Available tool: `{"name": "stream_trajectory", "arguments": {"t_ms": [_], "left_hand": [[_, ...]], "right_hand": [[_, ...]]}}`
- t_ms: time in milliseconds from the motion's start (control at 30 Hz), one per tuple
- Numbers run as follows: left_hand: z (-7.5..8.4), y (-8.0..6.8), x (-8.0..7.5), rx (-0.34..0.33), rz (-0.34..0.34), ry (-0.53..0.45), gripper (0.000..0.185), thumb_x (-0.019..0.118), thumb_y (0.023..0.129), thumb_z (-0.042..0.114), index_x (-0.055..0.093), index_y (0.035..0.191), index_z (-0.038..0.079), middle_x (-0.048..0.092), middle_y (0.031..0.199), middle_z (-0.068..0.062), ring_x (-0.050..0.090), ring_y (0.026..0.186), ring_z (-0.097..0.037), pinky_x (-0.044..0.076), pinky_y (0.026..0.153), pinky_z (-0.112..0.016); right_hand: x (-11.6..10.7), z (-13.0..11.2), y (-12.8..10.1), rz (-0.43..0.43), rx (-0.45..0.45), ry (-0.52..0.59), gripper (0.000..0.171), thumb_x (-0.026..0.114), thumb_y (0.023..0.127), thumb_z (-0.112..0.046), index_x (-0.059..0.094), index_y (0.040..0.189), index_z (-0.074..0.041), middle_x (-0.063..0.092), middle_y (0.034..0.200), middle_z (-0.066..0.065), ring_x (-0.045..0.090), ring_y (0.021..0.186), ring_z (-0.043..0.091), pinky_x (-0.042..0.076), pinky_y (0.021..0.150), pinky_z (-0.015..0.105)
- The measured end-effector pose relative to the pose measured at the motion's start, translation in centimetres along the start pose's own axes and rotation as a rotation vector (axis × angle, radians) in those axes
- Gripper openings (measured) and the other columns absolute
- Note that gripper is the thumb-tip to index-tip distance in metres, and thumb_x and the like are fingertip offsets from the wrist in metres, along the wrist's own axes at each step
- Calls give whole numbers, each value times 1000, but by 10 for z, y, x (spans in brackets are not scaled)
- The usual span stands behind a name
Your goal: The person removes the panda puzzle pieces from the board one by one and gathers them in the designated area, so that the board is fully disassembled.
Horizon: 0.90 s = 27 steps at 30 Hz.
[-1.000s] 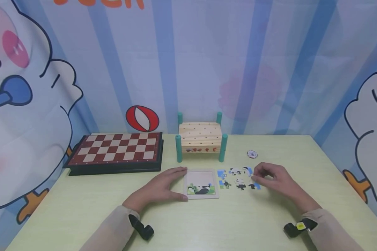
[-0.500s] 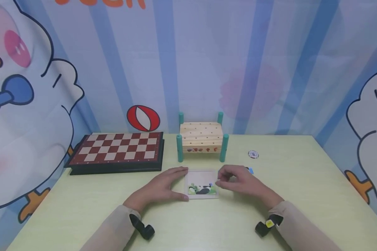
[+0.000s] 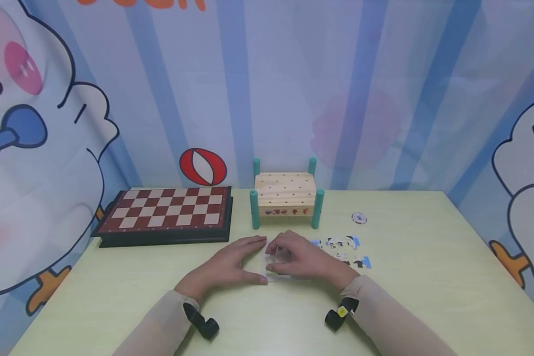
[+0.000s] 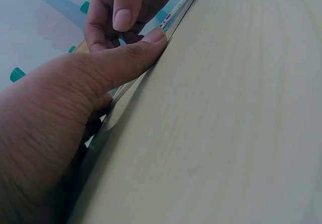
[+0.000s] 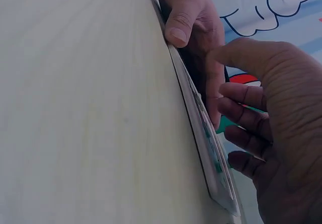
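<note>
A: Where does the puzzle tray [image 3: 269, 269] lie?
B: Flat on the pale wood-grain desk [image 3: 427, 277], a thin square board between both hands.

A: State of the hands?
B: The left hand [image 3: 224, 267] lies relaxed, thumb against the tray's near edge. The right hand [image 3: 300, 259] covers the tray with curled fingers; whether it grips a piece cannot be told. Loose cardboard pieces [image 3: 344, 249] lie just right of it.

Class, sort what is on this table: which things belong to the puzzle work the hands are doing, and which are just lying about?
In use: puzzle tray, loose puzzle pieces, left hand, right hand.
Lying about: chessboard, wooden peg bench, round chip.
</note>
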<state>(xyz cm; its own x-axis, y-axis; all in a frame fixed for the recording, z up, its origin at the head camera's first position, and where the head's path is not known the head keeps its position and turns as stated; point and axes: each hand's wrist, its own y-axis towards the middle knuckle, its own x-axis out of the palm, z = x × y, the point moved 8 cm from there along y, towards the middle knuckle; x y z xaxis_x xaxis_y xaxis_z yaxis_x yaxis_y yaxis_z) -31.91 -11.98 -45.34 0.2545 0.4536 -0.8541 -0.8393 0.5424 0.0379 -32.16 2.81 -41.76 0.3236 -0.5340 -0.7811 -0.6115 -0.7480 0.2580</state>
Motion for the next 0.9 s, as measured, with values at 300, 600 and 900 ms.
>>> {"name": "stream_trajectory", "arguments": {"t_ms": [300, 600, 900], "left_hand": [[-1, 0, 0, 2, -2, 0, 99, 68, 76, 76, 39, 156, 26, 33, 161, 11, 27, 149, -14, 28, 120, -46], [-1, 2, 1, 2, -7, 3, 98, 67, 76, 77, 39, 156, 27, 32, 161, 12, 26, 149, -14, 28, 120, -45], [-2, 2, 2, 7, -5, 13, 98, 68, 77, 76, 38, 156, 26, 32, 161, 12, 26, 149, -13, 27, 120, -44]], "right_hand": [[2, 4, -1, -2, 24, -90, 32, 77, 87, -40, 71, 110, -18, 65, 115, -5, 49, 109, 15, 46, 93, 35], [2, 8, -2, -4, 54, -137, 29, 77, 85, -45, 72, 102, -22, 64, 109, -7, 46, 101, 13, 45, 82, 31], [6, 8, -2, -43, 49, -142, 28, 77, 86, -41, 70, 104, -20, 64, 109, -6, 47, 103, 14, 45, 85, 31]]}}
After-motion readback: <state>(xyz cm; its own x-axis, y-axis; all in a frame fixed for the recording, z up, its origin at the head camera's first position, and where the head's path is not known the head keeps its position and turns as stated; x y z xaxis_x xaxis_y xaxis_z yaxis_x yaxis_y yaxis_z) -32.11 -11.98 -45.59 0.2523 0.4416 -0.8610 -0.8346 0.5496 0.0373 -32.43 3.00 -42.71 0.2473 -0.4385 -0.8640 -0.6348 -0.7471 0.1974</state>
